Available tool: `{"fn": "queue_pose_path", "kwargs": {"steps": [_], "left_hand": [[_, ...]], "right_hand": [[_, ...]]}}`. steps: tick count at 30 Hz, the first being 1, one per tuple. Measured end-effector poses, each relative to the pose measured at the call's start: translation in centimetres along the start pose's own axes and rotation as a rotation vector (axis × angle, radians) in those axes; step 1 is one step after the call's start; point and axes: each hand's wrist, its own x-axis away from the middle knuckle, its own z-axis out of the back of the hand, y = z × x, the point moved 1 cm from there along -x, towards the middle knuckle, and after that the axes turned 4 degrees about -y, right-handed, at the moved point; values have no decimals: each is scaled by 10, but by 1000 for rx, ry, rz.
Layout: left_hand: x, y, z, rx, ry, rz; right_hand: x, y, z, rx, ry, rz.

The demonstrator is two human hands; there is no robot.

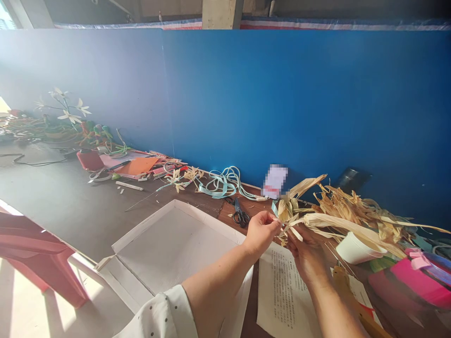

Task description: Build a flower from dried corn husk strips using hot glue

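Note:
My left hand (262,230) is closed in a pinch at the end of a small piece of pale dried corn husk (294,231). From the other side, my right hand (307,251) grips the same husk, its fingers partly hidden behind the strips. The two hands almost meet above the table, over the top of a printed sheet (283,291). Just beyond them lies a heap of dry corn husks (347,206), with one long pale husk reaching over a white cup (359,249). Black-handled scissors (241,217) rest to the left of my left hand.
An open white box lid (176,244) lies under my left forearm. Along the blue partition (282,94) are coiled pale-blue cord (229,180), husk flowers (179,179), orange paper (141,165) and a phone-sized pixelated item (275,180). A pink bag (419,277) stands right; a red stool (38,253) is left.

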Motion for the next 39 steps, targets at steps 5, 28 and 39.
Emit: {"fn": "queue_pose_path", "kwargs": {"steps": [5,28,39], "left_hand": [[1,0,2,-90,-5,-42],[14,11,2,-1097,112,-725],[18,7,0,-1171,-11,-784]], "right_hand": [[-1,2,1,-75,-63,-61],[10,-18,-3,571,162,393],[9,-22,-1,539,188,105]]}}
